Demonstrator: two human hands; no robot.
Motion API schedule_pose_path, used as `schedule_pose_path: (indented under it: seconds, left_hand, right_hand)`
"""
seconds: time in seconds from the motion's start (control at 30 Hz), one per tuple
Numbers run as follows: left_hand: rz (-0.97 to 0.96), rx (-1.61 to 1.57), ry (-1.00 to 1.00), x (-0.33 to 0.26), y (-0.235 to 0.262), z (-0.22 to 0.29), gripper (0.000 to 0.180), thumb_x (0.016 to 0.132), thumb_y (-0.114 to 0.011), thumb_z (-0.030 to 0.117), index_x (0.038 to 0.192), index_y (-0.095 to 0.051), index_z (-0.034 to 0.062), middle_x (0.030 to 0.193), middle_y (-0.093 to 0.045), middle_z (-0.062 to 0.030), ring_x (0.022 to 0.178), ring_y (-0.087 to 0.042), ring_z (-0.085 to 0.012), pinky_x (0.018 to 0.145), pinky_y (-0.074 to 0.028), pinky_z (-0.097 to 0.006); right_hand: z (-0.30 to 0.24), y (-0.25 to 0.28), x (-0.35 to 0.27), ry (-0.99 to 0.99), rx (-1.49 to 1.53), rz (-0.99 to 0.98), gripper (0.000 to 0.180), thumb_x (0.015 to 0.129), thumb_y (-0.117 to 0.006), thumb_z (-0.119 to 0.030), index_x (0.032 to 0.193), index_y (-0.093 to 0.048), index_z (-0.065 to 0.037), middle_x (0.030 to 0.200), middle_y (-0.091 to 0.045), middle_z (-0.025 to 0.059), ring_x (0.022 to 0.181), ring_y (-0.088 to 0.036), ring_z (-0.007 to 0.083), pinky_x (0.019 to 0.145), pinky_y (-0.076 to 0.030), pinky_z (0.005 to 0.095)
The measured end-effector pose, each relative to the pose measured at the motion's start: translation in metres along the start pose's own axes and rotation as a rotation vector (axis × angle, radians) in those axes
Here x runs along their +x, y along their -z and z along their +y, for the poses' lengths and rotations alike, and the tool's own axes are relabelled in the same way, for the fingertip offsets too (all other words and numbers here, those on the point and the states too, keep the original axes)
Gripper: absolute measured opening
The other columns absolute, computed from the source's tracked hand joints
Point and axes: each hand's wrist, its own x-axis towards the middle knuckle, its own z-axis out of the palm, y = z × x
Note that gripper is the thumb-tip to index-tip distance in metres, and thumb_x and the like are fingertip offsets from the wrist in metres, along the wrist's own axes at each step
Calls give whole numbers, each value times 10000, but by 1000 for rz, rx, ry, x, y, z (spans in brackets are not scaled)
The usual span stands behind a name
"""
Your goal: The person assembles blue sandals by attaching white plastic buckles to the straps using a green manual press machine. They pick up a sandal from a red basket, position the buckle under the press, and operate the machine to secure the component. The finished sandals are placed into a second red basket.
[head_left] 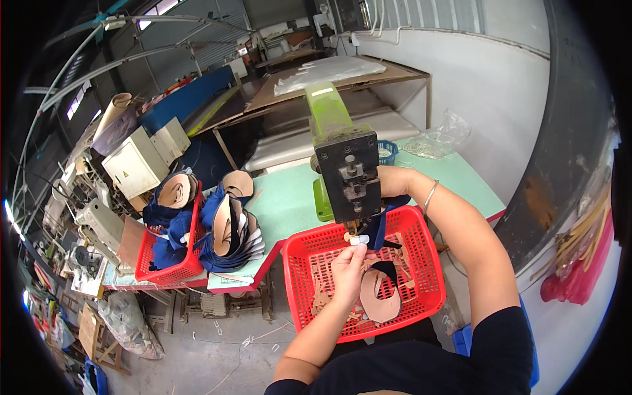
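A green machine (332,118) with a black metal head (349,178) stands in front of me. Below its tip, my left hand (347,273) pinches a small white piece (359,240), which looks like a flat loop or tab. My right hand (394,183) reaches round the right side of the head; its fingers are hidden there. Beside it hangs a dark blue strap (377,232), leading down toward the white piece. Under both hands is a red plastic basket (431,276) holding beige scraps and a beige pad (380,304) with a dark band.
Stacked blue and beige pads (227,230) lie on the pale green table (280,197) at left, next to another red basket (187,266) of blue pieces. A small blue basket (390,151) and a clear plastic bag (438,135) sit behind the machine. A dark pillar (559,131) rises at right.
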Motion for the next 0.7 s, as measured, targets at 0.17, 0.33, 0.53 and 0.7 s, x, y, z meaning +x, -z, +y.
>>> schedule_pose_path:
  seconds: [0.17, 0.33, 0.53, 0.7]
  left_hand:
    - [16, 178, -39, 2, 9, 10, 155, 875, -581, 150, 881, -623, 1, 786, -626, -40, 703, -555, -71, 657, -438, -208]
    - [11, 151, -122, 7, 17, 10, 100, 868, -571, 116, 862, -616, 26, 789, -621, -24, 704, -549, -73, 674, -445, -232]
    - [23, -35, -27, 32, 20, 30, 122, 882, -554, 191, 823, -526, 88, 733, -513, 37, 705, -502, -64, 638, -420, -212]
    - [-57, -5, 17, 45, 26, 33, 122, 861, -597, 196, 831, -575, 80, 670, -510, 47, 582, -440, -38, 537, -348, -183]
  right_hand:
    - [24, -21, -20, 145, 304, 119, 118, 732, -654, -53, 825, -632, 16, 653, -570, -1, 577, -499, 70, 526, -415, 230]
    - [39, -55, -49, 48, 710, 272, 185, 757, -679, -53, 929, -629, -4, 682, -573, -13, 585, -511, 56, 529, -420, 206]
    - [40, -98, -65, 90, 757, 594, 206, 778, -660, -32, 971, -606, 16, 792, -628, 33, 674, -570, 79, 594, -468, 219]
    - [30, -117, -69, 173, 775, 747, 152, 768, -615, 38, 918, -602, 13, 815, -639, 65, 713, -595, 107, 640, -493, 239]
